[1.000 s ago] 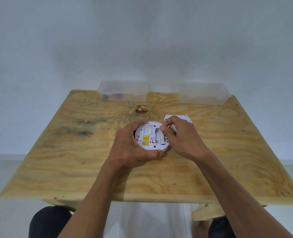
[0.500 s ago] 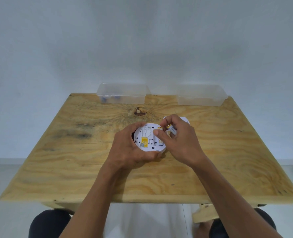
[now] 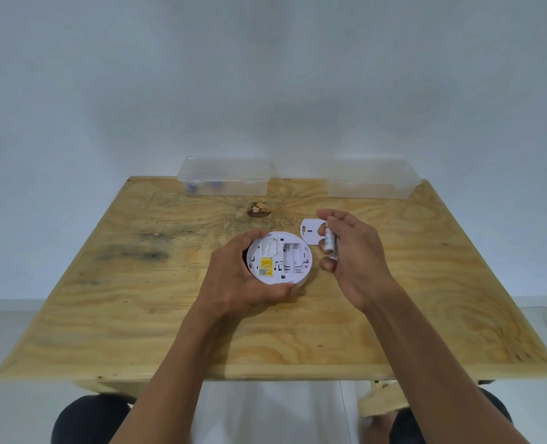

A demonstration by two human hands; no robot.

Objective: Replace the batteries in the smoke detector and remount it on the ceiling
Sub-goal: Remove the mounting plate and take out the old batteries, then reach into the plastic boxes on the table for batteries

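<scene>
The round white smoke detector lies back-side up on the wooden table, its battery bay uncovered with one battery still in the left slot. My left hand grips the detector's left and near rim. My right hand is just right of the detector and holds a white battery in its curled fingers. A flat white cover piece lies on the table behind the right hand, partly hidden by it.
Two clear plastic boxes stand along the table's far edge: the left box holds small dark items, the right box looks empty. A dark knot marks the wood behind the detector. My knees show below the near edge.
My right hand has lifted away to the right from the detector's battery bay, taking a battery with it. The left hand keeps its grip on the detector.
</scene>
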